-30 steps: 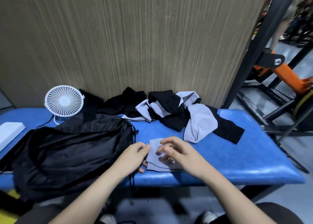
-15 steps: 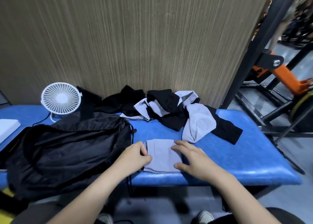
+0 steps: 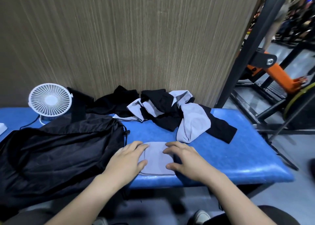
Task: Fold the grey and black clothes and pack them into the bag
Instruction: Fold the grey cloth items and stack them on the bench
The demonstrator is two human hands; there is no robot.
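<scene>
A small folded grey cloth [image 3: 156, 158] lies flat near the front edge of the blue bench [image 3: 238, 149]. My left hand [image 3: 127, 160] rests on its left side with fingers spread. My right hand [image 3: 185, 158] presses its right side, fingers bent loosely over the cloth. A heap of grey and black clothes [image 3: 172, 114] lies behind, against the wall. The black bag [image 3: 56, 149] lies slumped on the bench to the left, its drawstring end facing the folded cloth.
A white desk fan [image 3: 49, 100] stands at the back left with its cable running left. A white object's corner [image 3: 2, 126] shows at the far left edge. Black and orange gym equipment [image 3: 272, 75] stands to the right of the bench.
Both hands have stopped pinching the grey cloth's top fold and now lie flatter on it, left and right. The cloth has gone from a loose fold to a flat rectangle.
</scene>
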